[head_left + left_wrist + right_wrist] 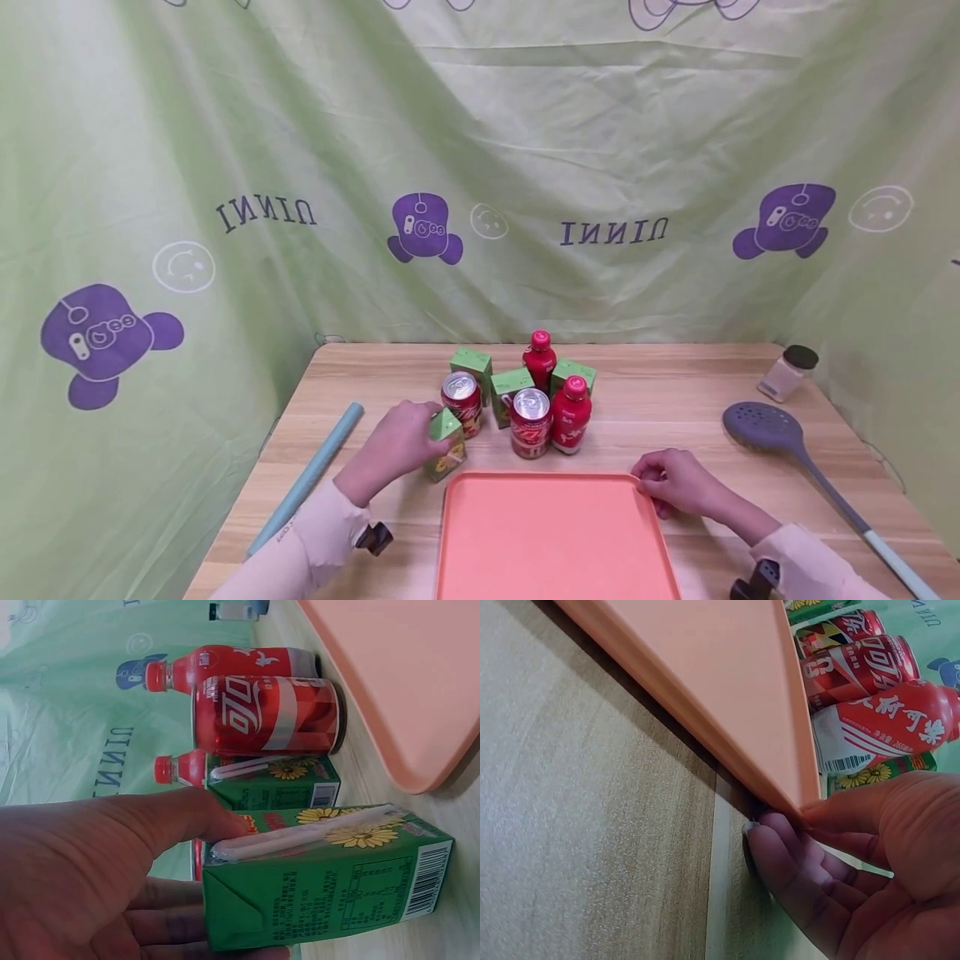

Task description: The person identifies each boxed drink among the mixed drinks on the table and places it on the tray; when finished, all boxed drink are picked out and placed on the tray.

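My left hand (397,442) grips a green drink carton (448,461) by its top, just off the far left corner of the pink tray (555,537). In the left wrist view a wrapped straw (300,834) runs along the carton's side, and the thumb presses near its upper end. At the tray's far right corner my right hand (678,482) pinches the rim between thumb and fingers. Beyond the held carton stand a red cola can (462,408) and another can (531,429), with a red bottle (572,421) beside the latter.
More green cartons (512,392) and a second red bottle (540,358) stand behind the cans. To the right lie a slotted spoon (765,427) and a dark-lidded jar (787,375). A blue stick (307,479) lies at left. Green cloth (525,125) hangs behind the table.
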Demonstrator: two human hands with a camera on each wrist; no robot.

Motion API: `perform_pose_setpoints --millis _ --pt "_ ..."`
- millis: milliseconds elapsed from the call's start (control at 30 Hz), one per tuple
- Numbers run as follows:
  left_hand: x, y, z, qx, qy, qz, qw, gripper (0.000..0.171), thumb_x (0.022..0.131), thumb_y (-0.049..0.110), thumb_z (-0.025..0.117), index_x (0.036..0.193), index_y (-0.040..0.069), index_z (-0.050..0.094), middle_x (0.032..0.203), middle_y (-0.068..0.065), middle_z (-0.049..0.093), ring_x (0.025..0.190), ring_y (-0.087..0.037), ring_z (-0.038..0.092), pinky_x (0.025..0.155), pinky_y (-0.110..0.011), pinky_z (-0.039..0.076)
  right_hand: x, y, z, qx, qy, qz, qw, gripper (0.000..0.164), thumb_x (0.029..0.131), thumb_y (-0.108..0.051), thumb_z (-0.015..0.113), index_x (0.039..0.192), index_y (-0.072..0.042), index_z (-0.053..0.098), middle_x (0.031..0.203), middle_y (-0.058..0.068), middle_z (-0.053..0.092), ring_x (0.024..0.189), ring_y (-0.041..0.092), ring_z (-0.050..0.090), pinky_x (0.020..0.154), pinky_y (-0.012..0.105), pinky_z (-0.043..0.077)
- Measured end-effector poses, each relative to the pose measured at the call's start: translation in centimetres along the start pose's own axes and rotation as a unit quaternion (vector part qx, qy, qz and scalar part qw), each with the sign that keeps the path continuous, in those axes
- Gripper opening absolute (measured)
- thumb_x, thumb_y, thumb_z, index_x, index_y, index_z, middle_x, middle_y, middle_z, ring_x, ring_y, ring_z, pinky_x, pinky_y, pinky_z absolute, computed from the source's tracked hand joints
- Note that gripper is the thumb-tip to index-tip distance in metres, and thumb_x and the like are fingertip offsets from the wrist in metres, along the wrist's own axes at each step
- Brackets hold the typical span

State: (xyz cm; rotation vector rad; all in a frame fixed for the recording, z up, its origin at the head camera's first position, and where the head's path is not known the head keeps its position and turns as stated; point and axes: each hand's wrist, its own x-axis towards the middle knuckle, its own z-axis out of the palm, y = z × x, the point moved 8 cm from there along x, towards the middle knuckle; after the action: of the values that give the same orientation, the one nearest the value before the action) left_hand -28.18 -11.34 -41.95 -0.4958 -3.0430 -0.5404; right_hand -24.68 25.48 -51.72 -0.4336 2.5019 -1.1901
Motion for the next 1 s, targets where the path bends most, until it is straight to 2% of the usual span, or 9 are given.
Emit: perform_pose_setpoints --millis 133,333,600,733,1000 --pt "-0.3 -0.2 -0.5 0.001 -0.002 -0.003 1.0 0.027 0.077 0.029 0.083 0.088 0.008 0.07 0.06 0.004 0.053 0.055 -0.01 0.046 0.05 -0.023 0.037 0.1 0.0 0.0 -0.001 -0.009 -0.007 1.0 0.01 0.09 -0.003 0.067 0.099 0.002 0.069 0.074 0.004 0.067 0.05 0.013 0.062 0.046 0.029 0.054" --pt "-0.5 -0.6 -1.0 0.0 -0.001 -0.008 1.0 0.027 0.077 0.031 0.085 0.084 0.011 0.069 0.062 0.007 0.055 0.057 -0.01 0.048 0.054 -0.024 0.04 0.1 0.0 0.0 -0.003 -0.016 -0.011 1.0 0.01 0.091 -0.004 0.068 0.099 0.001 0.069 0.074 0.003 0.067 0.05 0.012 0.062 0.046 0.028 0.054" --pt "-0.9 -1.4 -1.5 0.003 0.01 -0.009 0.9999 0.045 0.075 0.033 0.086 0.109 0.007 0.075 0.08 0.0 0.07 0.062 -0.009 0.052 0.053 -0.023 0.042 0.2 0.5 0.1 -0.002 -0.018 -0.004 1.0 0.011 0.091 -0.003 0.067 0.101 0.001 0.069 0.076 0.003 0.067 0.052 0.012 0.062 0.047 0.028 0.055" --pt "-0.9 -1.6 -1.9 -0.008 -0.001 -0.014 0.9999 0.045 0.075 0.033 0.086 0.11 0.007 0.075 0.09 -0.004 0.075 0.067 -0.008 0.057 0.056 -0.023 0.047 0.2 0.5 0.1 -0.002 -0.02 0.002 1.0 0.012 0.092 -0.003 0.067 0.102 0.001 0.069 0.077 0.003 0.067 0.052 0.011 0.062 0.048 0.027 0.055" --pt "-1.0 -1.5 -2.9 -0.016 -0.003 -0.014 0.9998 0.043 0.073 0.03 0.087 0.108 0.008 0.075 0.093 -0.005 0.076 0.072 -0.009 0.06 0.06 -0.024 0.05 0.1 0.1 -0.1 -0.004 -0.017 -0.003 1.0 0.013 0.091 -0.003 0.067 0.103 0.002 0.069 0.077 0.004 0.066 0.052 0.01 0.062 0.048 0.027 0.055"
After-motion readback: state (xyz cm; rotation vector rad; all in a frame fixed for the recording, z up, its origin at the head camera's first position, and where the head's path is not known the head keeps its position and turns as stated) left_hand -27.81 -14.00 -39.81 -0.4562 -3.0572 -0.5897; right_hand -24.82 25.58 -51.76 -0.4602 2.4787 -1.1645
